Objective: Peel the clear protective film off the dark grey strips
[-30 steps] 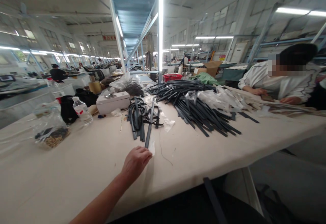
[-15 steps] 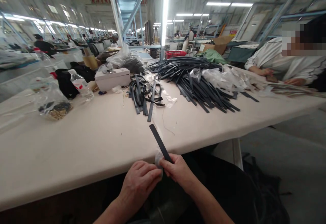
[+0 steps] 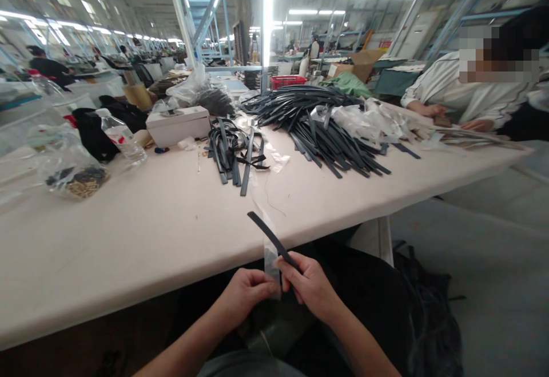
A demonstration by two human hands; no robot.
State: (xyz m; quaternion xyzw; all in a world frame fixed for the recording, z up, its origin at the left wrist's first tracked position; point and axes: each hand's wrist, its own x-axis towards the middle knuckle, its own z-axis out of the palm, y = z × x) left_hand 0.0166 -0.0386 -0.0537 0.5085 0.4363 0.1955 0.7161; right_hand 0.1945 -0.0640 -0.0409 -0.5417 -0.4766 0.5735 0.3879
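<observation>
My right hand (image 3: pixel 309 286) grips the lower end of a flat black strap (image 3: pixel 266 232) that sticks up and to the left, over the near edge of the table (image 3: pixel 141 234). My left hand (image 3: pixel 249 290) pinches a thin clear plastic sleeve (image 3: pixel 271 260) that hangs beside the strap. Both hands are close together, just below the table edge above my lap. A small bundle of black straps (image 3: pixel 234 151) lies on the table ahead. A larger heap of black straps (image 3: pixel 319 128) spreads to the right of it.
A white box (image 3: pixel 178 126), a water bottle (image 3: pixel 120 137) and a clear bag of small metal parts (image 3: pixel 71 168) stand at the left. Crumpled clear plastic (image 3: pixel 369 122) lies by the big heap. A seated person in a white top (image 3: pixel 450 99) works at the far right.
A second ago only my left hand was out, at a strap on the table. Both hands now hold a strap and clear sleeve at the table edge; the sleeve has been drawn out longer.
</observation>
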